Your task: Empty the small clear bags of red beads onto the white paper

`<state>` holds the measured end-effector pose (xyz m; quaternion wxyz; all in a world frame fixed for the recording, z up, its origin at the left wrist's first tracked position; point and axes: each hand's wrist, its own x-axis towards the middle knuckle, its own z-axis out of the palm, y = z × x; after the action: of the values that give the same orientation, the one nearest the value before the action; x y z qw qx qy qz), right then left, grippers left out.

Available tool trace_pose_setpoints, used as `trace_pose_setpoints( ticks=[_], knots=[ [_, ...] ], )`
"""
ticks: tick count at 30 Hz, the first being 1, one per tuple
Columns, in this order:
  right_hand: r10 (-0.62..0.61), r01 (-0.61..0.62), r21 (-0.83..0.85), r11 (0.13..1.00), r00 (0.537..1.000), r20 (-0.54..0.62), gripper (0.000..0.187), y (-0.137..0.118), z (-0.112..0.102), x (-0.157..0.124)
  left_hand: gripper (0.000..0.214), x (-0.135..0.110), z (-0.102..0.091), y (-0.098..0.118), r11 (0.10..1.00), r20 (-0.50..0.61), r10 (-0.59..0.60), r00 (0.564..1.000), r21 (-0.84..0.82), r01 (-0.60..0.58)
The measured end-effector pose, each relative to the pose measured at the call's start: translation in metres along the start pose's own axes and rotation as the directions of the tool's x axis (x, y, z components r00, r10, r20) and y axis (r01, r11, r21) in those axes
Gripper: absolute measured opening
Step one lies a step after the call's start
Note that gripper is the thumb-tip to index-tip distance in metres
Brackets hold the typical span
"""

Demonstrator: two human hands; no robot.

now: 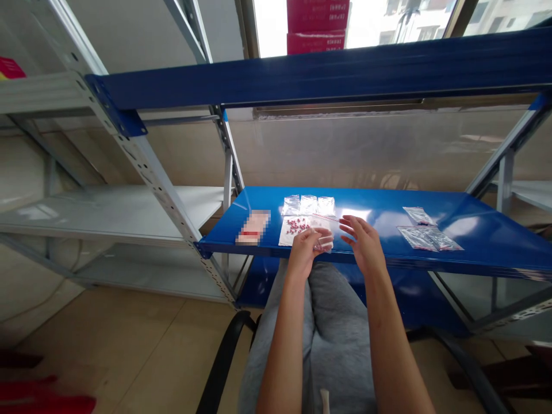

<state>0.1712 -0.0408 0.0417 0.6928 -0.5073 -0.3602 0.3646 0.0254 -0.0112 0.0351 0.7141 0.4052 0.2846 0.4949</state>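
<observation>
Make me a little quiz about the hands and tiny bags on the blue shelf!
1. True or false: the small red beads lie on the white sheet.
2. How many small clear plastic bags sit in a row behind the beads: A two, B three, C five?
3. Which hand pinches the clear zip bag with the red strip: left hand or right hand?
Key: 1 true; 2 B; 3 left hand.
</observation>
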Motion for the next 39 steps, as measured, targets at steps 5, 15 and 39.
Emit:
trace_pose_setpoints(
  ticks=[5, 15, 39],
  knots=[
    [-0.054, 0.082, -0.086, 0.993, 0.956, 0.288, 0.037, -0.008, 0.016, -0.012, 0.026, -0.001, -0.007, 0.0, 0.998, 0.035, -0.051, 0.998, -0.021, 0.051],
    [-0.078, 0.066, -0.143, 0.987, 0.994, -0.076, 0.032, -0.014, 0.006, -0.007, 0.029, 0.001, 0.008, -0.013, 0.998, 0.092, 0.055, 0.994, -0.045, -0.051],
    [-0.093, 0.11, -0.217, 0.97, 0.992, 0.088, 0.033, -0.031, -0.032, -0.008, 0.038, -0.003, 0.024, -0.012, 0.934, 0.123, 0.247, 0.961, 0.234, -0.27]
  ],
)
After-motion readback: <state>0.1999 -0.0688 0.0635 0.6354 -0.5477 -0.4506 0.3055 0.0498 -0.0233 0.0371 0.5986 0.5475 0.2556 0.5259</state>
